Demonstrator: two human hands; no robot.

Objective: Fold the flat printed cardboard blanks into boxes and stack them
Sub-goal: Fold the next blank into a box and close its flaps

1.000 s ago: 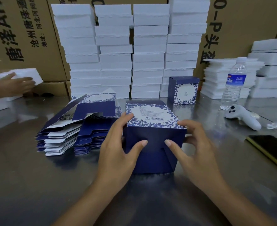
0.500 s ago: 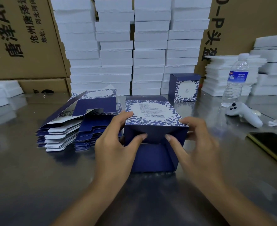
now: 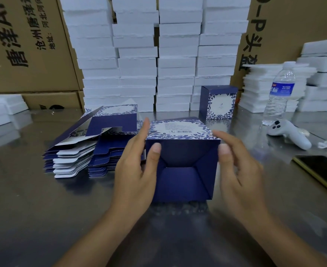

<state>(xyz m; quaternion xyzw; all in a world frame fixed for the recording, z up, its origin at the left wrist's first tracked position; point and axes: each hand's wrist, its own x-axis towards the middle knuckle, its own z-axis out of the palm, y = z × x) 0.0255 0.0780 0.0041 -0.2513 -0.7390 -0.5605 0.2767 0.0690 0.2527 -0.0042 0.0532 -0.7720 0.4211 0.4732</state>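
The half-made box (image 3: 180,166) lies on its side in the middle of the worktop (image 3: 33,199), with its barcode panel up and its folded end facing the near edge. The left hand (image 3: 137,166) is spread open against the box's left corner. Its forefinger runs straight along the top edge and its thumb rests flat on the upper left of the folded end. The right hand (image 3: 241,170) mirrors it at the right corner, thumb on the edge of the end face. Its fingers are loosely curved and blurred, so I cannot tell whether they grip the wall or only touch it.

The main risk is in the end flaps. They meet around a sunken pocket in the centre and the diagonal seams look only lightly seated. If so, the end could spring back open once the thumbs let go. Pressing harder carries its own danger, since thumbs placed so near the corners could crease the thin card or push the box out of square.

The steel worktop looks slick, so an uneven push from one side could make the box skid or swing round.

The pile of flat blanks (image 3: 72,151) sits just beside the left hand, its top sheet lifted and half open. A careless elbow or wrist could fan the pile across the worktop.

The one finished box (image 3: 218,102) stands alone near the far edge, against the white foam stacks (image 3: 137,54). A lopsided box set on it would probably sit crooked and tip.
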